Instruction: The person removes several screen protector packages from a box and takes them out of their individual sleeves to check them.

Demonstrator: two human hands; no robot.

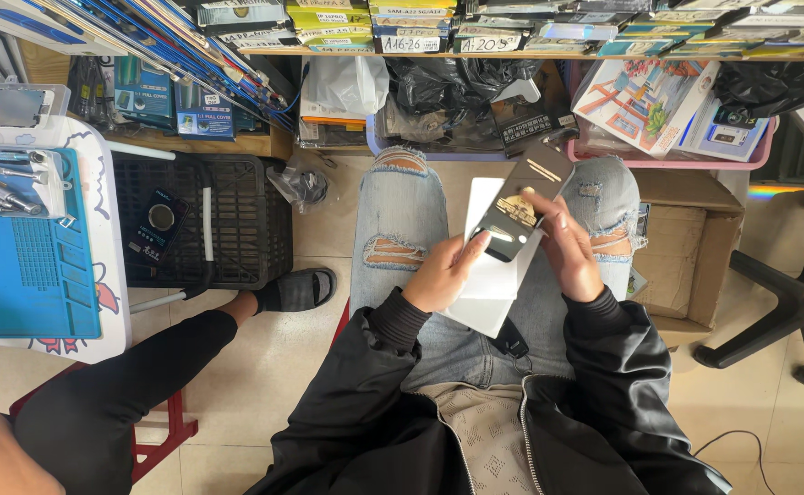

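Note:
Over my lap I hold a dark, glossy phone panel (519,197), tilted with its far end up. My left hand (445,273) grips its near left edge together with a white flat sleeve (484,298) that lies under the panel. My right hand (567,249) holds the panel's right edge, the fingers curled over its face. Both hands come out of black jacket sleeves. My knees in torn light-blue jeans (400,215) are below the panel.
Another person's leg in black trousers and a black sandal (296,289) reaches in from the lower left. A black plastic crate (237,220), a white table with a blue work mat (26,266) and tools, an open cardboard box (690,243), a black chair base (791,302) and stacked shelves surround me.

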